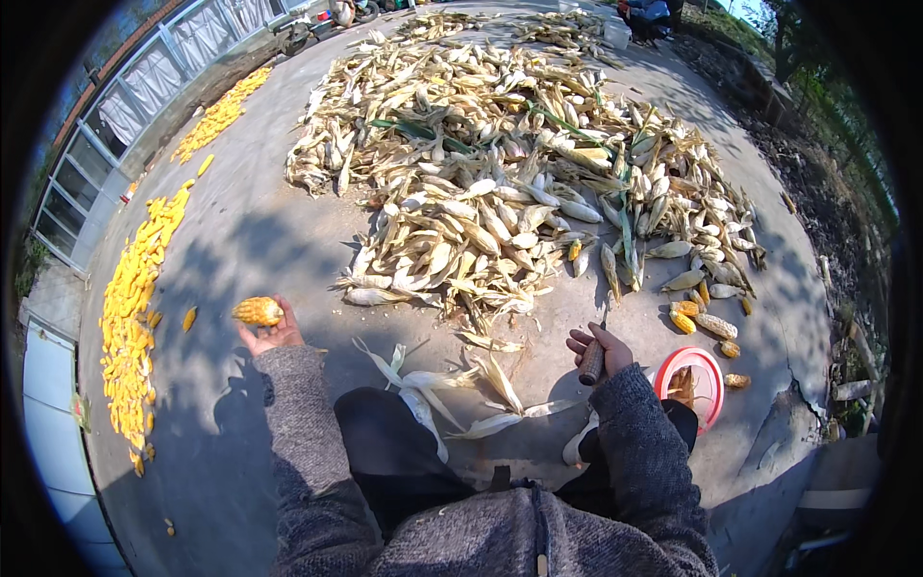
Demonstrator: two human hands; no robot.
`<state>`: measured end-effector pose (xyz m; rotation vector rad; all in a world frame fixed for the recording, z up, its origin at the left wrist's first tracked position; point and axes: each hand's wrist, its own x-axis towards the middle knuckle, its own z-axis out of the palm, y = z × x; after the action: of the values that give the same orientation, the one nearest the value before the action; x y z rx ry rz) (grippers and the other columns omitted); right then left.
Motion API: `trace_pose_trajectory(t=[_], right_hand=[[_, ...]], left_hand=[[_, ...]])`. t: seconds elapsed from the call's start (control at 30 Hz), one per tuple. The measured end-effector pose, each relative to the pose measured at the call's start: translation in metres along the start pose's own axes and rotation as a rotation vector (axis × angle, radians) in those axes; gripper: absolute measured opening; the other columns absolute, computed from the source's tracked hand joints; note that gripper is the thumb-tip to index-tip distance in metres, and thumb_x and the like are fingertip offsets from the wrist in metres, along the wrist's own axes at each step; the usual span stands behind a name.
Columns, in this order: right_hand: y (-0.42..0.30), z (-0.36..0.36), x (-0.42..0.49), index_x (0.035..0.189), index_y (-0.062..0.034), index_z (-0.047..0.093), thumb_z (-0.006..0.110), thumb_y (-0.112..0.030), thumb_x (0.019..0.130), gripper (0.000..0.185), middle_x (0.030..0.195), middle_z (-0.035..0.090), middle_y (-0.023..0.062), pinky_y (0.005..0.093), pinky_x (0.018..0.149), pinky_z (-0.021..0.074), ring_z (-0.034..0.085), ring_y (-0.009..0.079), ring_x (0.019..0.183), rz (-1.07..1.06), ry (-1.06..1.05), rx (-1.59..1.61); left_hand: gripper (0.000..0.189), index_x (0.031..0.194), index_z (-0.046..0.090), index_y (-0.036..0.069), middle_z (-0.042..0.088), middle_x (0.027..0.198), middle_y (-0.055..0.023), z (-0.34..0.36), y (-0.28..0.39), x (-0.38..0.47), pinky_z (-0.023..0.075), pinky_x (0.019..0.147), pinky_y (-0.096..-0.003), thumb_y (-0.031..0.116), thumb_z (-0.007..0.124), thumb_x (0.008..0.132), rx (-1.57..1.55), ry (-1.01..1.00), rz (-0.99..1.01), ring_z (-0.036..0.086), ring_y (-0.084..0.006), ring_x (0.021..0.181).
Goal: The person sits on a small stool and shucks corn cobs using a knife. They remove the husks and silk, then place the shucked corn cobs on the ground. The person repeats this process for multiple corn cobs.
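My left hand (pixel 280 333) is stretched out to the left with a husked yellow ear of corn (pixel 257 311) at its fingers. In my right hand (pixel 614 349) is a tool with a ribbed brown handle (pixel 593 359) and a thin metal shaft (pixel 604 314) pointing away from me; its exact kind cannot be told. Torn pale corn husks (pixel 497 418) lie on the concrete between my knees. Beyond them spreads a large heap of unhusked corn ears (pixel 461 238). A long row of husked yellow ears (pixel 133 288) lies left of my left hand.
A red-rimmed pail (pixel 715 360) with brown matter inside stands by my right knee. Several loose husked cobs (pixel 716 326) lie beyond it. A second yellow corn pile (pixel 223 112) runs along the building (pixel 122 108). A person (pixel 645 14) is at the far right.
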<state>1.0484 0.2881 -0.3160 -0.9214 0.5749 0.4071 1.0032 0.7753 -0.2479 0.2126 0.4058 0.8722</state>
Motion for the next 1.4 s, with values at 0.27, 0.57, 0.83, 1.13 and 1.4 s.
trace_pose_trajectory(t=[0.27, 0.57, 0.83, 1.13, 1.4], right_hand=[[-0.003, 0.029, -0.019, 0.112, -0.0078, 0.042, 0.053, -0.025, 0.089, 0.031, 0.095, 0.059, 0.0160, 0.0286, 0.047, 0.0507, 0.062, 0.0215, 0.069, 0.083, -0.051, 0.105], [-0.004, 0.037, -0.004, 0.125, -0.0118, 0.033, 0.042, -0.021, 0.092, 0.035, 0.086, 0.057, 0.0155, 0.0305, 0.044, 0.0488, 0.058, 0.0207, 0.060, 0.117, -0.080, 0.072], [-0.006, 0.024, 0.007, 0.127, -0.0090, 0.032, 0.042, -0.018, 0.092, 0.037, 0.086, 0.057, 0.0177, 0.0310, 0.045, 0.0498, 0.059, 0.0222, 0.061, 0.139, -0.019, 0.060], [-0.006, 0.019, 0.006, 0.127, -0.0073, 0.033, 0.045, -0.018, 0.091, 0.040, 0.086, 0.058, 0.0162, 0.0301, 0.045, 0.0500, 0.060, 0.0213, 0.061, 0.107, 0.016, 0.007], [-0.001, 0.030, -0.004, 0.119, -0.0033, 0.042, 0.059, -0.013, 0.084, 0.040, 0.082, 0.057, 0.0119, 0.0294, 0.044, 0.0485, 0.057, 0.0174, 0.060, -0.006, -0.074, -0.146]], left_hand=[[0.028, 0.108, 0.053, 0.010, 0.059, 0.104, -0.0001, -0.052, 0.014, 0.151, 0.0467, 0.084, -0.0333, 0.028, 0.056, 0.086, 0.517, 0.049, 0.040, 0.055, -0.0181, 0.098], [0.027, 0.102, 0.060, 0.000, 0.065, 0.096, -0.0081, -0.170, -0.261, 0.135, 0.0480, 0.057, -0.0300, 0.022, 0.056, 0.086, 1.716, -0.264, -0.569, 0.059, -0.0169, 0.085], [0.030, 0.110, 0.053, 0.004, 0.056, 0.099, -0.0127, -0.257, -0.361, 0.142, 0.0434, 0.074, -0.0318, 0.018, 0.059, 0.084, 1.654, -0.204, -0.792, 0.053, -0.0178, 0.085], [0.015, 0.087, 0.061, 0.000, 0.057, 0.064, -0.0037, -0.207, -0.383, 0.131, 0.0405, 0.046, -0.0246, 0.014, 0.060, 0.084, 1.539, -0.268, -0.656, 0.049, -0.0118, 0.050], [0.022, 0.097, 0.060, -0.004, 0.065, 0.082, -0.0062, -0.031, -0.313, 0.078, 0.0480, 0.063, -0.0244, 0.013, 0.063, 0.083, 1.329, -0.683, -0.420, 0.058, -0.0126, 0.066]])
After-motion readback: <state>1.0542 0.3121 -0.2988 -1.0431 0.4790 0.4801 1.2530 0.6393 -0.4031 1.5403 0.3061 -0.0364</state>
